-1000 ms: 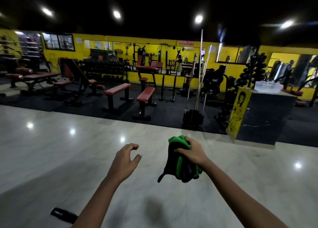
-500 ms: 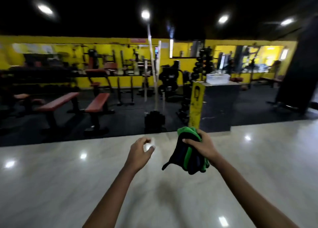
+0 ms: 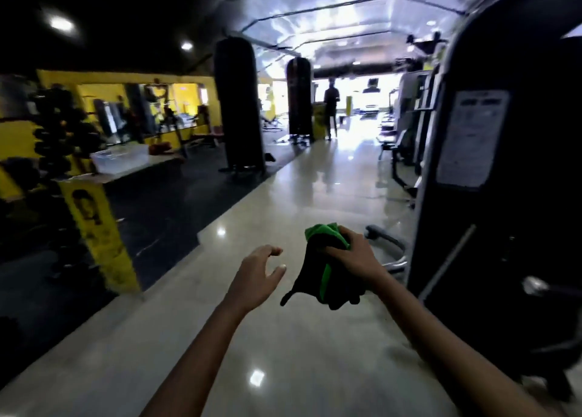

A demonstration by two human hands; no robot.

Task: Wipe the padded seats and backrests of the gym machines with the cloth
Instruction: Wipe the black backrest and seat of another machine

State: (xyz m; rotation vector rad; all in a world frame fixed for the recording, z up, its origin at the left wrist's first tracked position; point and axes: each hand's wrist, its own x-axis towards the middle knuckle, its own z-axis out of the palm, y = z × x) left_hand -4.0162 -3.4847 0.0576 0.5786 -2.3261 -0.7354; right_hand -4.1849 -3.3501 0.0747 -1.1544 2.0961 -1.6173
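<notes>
My right hand grips a bunched black and green cloth, which hangs in the air in front of me above the pale polished floor. My left hand hovers just left of the cloth with its fingers loosely spread, holding nothing and not touching the cloth. A tall black gym machine with a white notice sheet stands close on my right. Its seat and backrest are not visible. More machines line the right side farther down the aisle, blurred.
A long shiny aisle runs ahead. A yellow and black counter with a clear plastic box stands at the left, beside a dumbbell rack. Two black punching bags hang ahead. A person stands far down the aisle.
The view has swung to the right, from the red benches on the black mat to the aisle and the black machine. Both hands keep the same pose, the right one still holding the cloth.
</notes>
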